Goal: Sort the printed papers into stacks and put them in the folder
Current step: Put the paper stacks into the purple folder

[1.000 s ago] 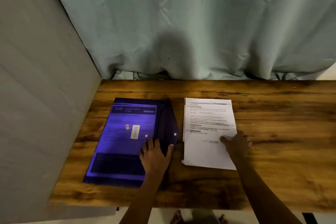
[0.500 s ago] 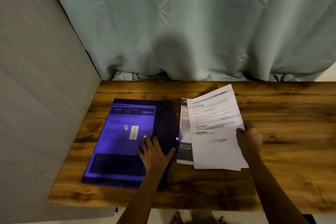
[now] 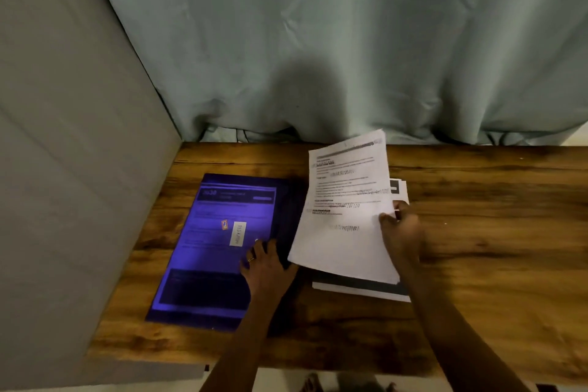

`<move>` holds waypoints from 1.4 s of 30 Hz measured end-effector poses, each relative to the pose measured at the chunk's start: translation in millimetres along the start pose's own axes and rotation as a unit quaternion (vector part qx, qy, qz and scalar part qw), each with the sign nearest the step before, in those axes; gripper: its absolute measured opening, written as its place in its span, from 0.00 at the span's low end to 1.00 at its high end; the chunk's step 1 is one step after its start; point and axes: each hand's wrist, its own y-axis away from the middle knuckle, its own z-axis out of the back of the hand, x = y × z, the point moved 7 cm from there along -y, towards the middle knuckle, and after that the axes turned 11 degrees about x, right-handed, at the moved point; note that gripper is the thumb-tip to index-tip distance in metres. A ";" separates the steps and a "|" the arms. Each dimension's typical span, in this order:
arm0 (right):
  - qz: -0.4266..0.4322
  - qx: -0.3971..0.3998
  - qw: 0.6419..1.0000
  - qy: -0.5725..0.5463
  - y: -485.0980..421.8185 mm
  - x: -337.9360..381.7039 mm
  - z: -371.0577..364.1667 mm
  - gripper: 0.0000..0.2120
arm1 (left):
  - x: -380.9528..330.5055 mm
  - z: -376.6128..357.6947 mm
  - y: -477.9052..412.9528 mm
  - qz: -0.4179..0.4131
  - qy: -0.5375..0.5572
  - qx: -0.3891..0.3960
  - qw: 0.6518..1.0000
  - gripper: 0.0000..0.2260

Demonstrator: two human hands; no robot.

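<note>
On my screen I see the left hand [image 3: 265,267] lying flat on the purple folder [image 3: 216,248], fingers straight and spread, pressing its right part against the wooden table [image 3: 493,248]. The right hand [image 3: 402,232] pinches the right edge of some white printed sheets [image 3: 343,216] and holds them tilted above the table. Their left edge reaches over the dark flap of the folder. Under them, the remaining stack [image 3: 359,288] lies on the table just beside the folder. A green curtain [image 3: 350,41] hangs behind.
</note>
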 end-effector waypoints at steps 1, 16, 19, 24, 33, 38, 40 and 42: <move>0.019 -0.006 1.000 0.011 4.6 0.4 -5.7 0.11 | 2.3 3.1 0.6 -0.003 0.014 -0.006 1.000 0.28; 0.022 -0.002 0.997 0.071 33.2 5.0 -23.6 0.11 | 21.4 30.5 -6.2 -0.001 0.154 -0.044 0.987 0.11; -0.011 0.000 0.999 0.045 35.2 -2.6 -27.7 0.13 | 24.5 31.6 -5.2 -0.015 0.151 -0.059 0.987 0.08; -0.084 0.005 0.996 -0.004 37.0 -17.5 -33.9 0.15 | 30.8 37.0 -2.8 -0.020 0.196 -0.073 0.978 0.09; -0.169 -0.009 0.984 -0.060 39.9 -33.2 -39.1 0.14 | 35.5 41.5 -0.8 -0.036 0.243 -0.086 0.965 0.10; -0.140 -0.010 0.989 -0.050 42.4 -23.0 -46.4 0.14 | 34.3 42.7 -0.5 -0.037 0.252 -0.086 0.963 0.09; -0.117 -0.015 0.992 -0.037 45.4 -16.2 -48.0 0.14 | 33.8 43.5 -0.2 -0.036 0.253 -0.085 0.963 0.09; -0.094 -0.015 0.995 -0.030 51.5 -10.1 -51.6 0.13 | 33.5 44.6 0.5 -0.032 0.259 -0.084 0.962 0.09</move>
